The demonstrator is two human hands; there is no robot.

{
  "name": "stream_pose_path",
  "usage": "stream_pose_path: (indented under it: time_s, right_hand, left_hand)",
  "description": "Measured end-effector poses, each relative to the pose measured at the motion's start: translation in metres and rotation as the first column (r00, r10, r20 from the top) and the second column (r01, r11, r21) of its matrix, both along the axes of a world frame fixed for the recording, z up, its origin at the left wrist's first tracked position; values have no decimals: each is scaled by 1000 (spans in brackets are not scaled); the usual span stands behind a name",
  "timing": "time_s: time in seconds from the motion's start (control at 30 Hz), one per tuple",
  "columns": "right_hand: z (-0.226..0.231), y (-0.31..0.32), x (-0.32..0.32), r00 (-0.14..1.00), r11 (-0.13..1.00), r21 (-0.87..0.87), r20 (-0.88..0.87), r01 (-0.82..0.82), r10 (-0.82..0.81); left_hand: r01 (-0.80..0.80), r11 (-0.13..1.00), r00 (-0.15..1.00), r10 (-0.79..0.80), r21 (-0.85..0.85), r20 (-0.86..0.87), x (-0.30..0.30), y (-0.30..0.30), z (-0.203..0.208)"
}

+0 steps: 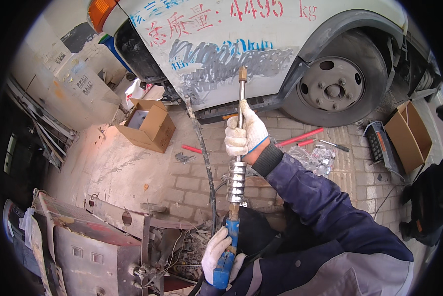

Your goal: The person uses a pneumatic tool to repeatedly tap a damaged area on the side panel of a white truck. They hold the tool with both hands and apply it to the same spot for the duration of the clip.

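Note:
I hold a slide hammer dent puller (pixel 237 182) lengthwise in front of me, its tip pointing at the truck door. White-gloved, my left hand (pixel 217 252) is wrapped round its blue handle (pixel 225 269) near the lower edge. Further up, my right hand (pixel 245 130), also gloved, grips the bare metal shaft above the ribbed sliding weight (pixel 236 182). The brass-coloured tip (pixel 242 74) lies in front of a grey-smeared patch on the white truck door (pixel 276 81); whether it touches the panel I cannot tell.
A thick black cable (pixel 201 143) runs from the door's lower edge past the tool. Right of the door is the truck wheel (pixel 332 84). Cardboard boxes (pixel 155 130), red bars (pixel 300 137) and clear plastic wrap (pixel 315 159) lie on the paving. A rusty metal cabinet (pixel 93 246) stands lower left.

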State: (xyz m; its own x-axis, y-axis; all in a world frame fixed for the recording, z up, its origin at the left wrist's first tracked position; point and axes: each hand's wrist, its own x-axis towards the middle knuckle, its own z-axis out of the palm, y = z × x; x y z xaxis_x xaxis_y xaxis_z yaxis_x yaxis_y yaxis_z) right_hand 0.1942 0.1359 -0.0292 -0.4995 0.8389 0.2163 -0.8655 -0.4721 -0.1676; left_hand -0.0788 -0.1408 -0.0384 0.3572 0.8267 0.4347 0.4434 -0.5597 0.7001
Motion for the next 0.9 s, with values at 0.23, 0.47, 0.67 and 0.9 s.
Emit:
stream_pose_path:
  time_s: [0.23, 0.47, 0.67, 0.9]
  right_hand:
    - [-3, 1, 30, 998, 992, 112, -17, 64, -62]
    - [-3, -1, 47, 995, 995, -14, 32, 97, -97]
    - [-7, -8, 57, 988, 990, 11, 54, 143, -143]
    - [1, -8, 73, 981, 982, -69, 98, 176, -169]
  left_hand:
    - [68, 998, 997, -68, 13, 34, 17, 12, 2]
    - [90, 996, 994, -89, -6, 55, 26, 17, 4]
    - [106, 994, 992, -103, -39, 74, 32, 17, 5]
    - [137, 989, 987, -132, -47, 89, 40, 24, 5]
